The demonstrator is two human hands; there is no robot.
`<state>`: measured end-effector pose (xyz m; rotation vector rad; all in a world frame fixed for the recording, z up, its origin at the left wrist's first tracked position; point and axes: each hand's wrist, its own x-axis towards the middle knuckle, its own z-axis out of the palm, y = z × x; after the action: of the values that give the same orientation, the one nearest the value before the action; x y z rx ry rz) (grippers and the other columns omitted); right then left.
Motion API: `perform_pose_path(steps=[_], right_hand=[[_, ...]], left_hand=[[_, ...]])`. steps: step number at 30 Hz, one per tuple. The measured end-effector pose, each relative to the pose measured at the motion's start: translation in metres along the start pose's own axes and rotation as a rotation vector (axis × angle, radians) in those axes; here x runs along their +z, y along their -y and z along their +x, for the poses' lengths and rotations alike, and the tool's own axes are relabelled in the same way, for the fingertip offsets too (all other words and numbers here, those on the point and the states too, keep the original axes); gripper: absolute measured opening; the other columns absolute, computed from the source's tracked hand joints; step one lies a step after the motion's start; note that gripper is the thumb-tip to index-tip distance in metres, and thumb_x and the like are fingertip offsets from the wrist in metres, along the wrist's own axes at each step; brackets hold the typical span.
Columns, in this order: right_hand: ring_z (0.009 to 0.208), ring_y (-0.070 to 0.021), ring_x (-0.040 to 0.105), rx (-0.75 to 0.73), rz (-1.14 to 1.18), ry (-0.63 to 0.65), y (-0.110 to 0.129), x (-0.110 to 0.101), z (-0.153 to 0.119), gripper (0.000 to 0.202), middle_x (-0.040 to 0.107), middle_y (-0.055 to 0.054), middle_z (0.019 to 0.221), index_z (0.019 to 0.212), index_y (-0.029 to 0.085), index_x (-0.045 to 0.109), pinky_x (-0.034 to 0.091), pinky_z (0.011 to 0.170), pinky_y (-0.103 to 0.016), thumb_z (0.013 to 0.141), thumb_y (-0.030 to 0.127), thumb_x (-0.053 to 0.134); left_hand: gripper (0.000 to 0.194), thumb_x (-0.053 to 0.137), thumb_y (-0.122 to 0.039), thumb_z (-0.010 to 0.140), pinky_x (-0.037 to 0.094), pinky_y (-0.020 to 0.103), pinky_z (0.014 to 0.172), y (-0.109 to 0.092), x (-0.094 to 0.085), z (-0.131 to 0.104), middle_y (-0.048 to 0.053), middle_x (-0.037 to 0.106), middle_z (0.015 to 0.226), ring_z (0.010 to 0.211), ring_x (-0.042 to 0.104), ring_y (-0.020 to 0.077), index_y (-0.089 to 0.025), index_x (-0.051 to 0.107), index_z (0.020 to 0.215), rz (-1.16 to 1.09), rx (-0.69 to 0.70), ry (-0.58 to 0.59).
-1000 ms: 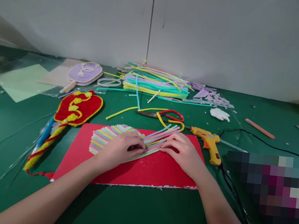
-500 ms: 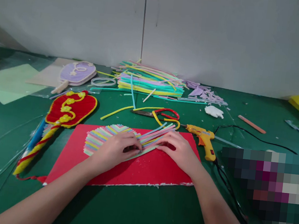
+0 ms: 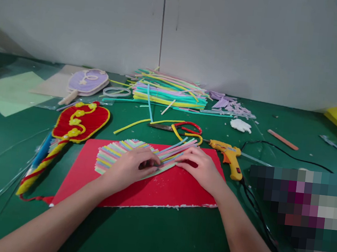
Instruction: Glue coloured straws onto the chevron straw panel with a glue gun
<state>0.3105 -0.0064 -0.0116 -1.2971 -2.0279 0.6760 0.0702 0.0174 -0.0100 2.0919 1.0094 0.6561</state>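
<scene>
view turned slightly right, hands [image 3: 130, 164] on strips [image 3: 174, 152]

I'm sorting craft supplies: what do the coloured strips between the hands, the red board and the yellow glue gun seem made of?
Coloured strips: perhaps chenille stems, judging by their matte, soft look; fibres are too small to confirm.
Red board: probably foam or thick card, smooth, matte, with a ragged white edge.
Yellow glue gun: likely hard plastic, smooth, given its moulded shape.
</scene>
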Motion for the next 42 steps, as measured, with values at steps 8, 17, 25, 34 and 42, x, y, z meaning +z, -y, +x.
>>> perform_pose_path(steps=[8, 17, 25, 34, 42], right_hand=[[0.093, -0.0165, 0.058, 0.011, -0.016, 0.022, -0.001, 0.0, 0.001, 0.009, 0.061, -0.001, 0.091, 0.089, 0.026, 0.069, 0.049, 0.086, -0.033, 0.087, 0.023, 0.06], [0.093, -0.0171, 0.058, 0.021, -0.008, 0.032, 0.001, -0.002, 0.0, 0.01, 0.06, -0.003, 0.092, 0.088, 0.024, 0.069, 0.049, 0.085, -0.033, 0.089, 0.024, 0.059], [0.091, -0.016, 0.058, 0.037, -0.01, 0.027, 0.0, 0.0, 0.0, 0.008, 0.06, -0.001, 0.091, 0.087, 0.024, 0.069, 0.049, 0.084, -0.032, 0.087, 0.024, 0.061], [0.091, -0.0166, 0.059, 0.038, -0.033, 0.023, -0.001, 0.001, 0.0, 0.009, 0.06, -0.001, 0.091, 0.088, 0.026, 0.07, 0.049, 0.084, -0.033, 0.087, 0.026, 0.06], [0.091, -0.0166, 0.059, 0.03, -0.027, 0.024, -0.003, 0.001, 0.0, 0.009, 0.06, -0.002, 0.092, 0.088, 0.026, 0.069, 0.049, 0.084, -0.033, 0.087, 0.026, 0.06]], left_hand=[[0.005, 0.069, -0.019, 0.074, 0.046, 0.02, 0.061, -0.004, -0.008, 0.002, 0.001, 0.069, 0.069, 0.065, 0.062, 0.0147, -0.023, 0.067, 0.071, -0.377, -0.248, -0.221], [0.011, 0.065, -0.028, 0.083, 0.05, 0.022, 0.067, 0.007, -0.039, 0.003, -0.001, 0.068, 0.065, 0.065, 0.064, 0.0121, -0.019, 0.061, 0.085, -0.641, -0.22, -0.653], [0.008, 0.063, -0.02, 0.08, 0.047, 0.034, 0.096, 0.026, -0.062, 0.006, 0.001, 0.068, 0.07, 0.081, 0.069, 0.0141, -0.015, 0.059, 0.075, -0.779, -0.279, -1.17], [0.006, 0.064, -0.019, 0.078, 0.044, 0.036, 0.1, 0.028, -0.065, 0.008, 0.006, 0.071, 0.088, 0.091, 0.068, 0.0165, -0.014, 0.061, 0.076, -0.767, -0.263, -1.217], [0.017, 0.059, -0.029, 0.085, 0.051, 0.027, 0.08, 0.019, -0.063, 0.003, 0.003, 0.069, 0.085, 0.079, 0.065, 0.0129, -0.018, 0.07, 0.092, -0.377, -0.164, -0.921]])
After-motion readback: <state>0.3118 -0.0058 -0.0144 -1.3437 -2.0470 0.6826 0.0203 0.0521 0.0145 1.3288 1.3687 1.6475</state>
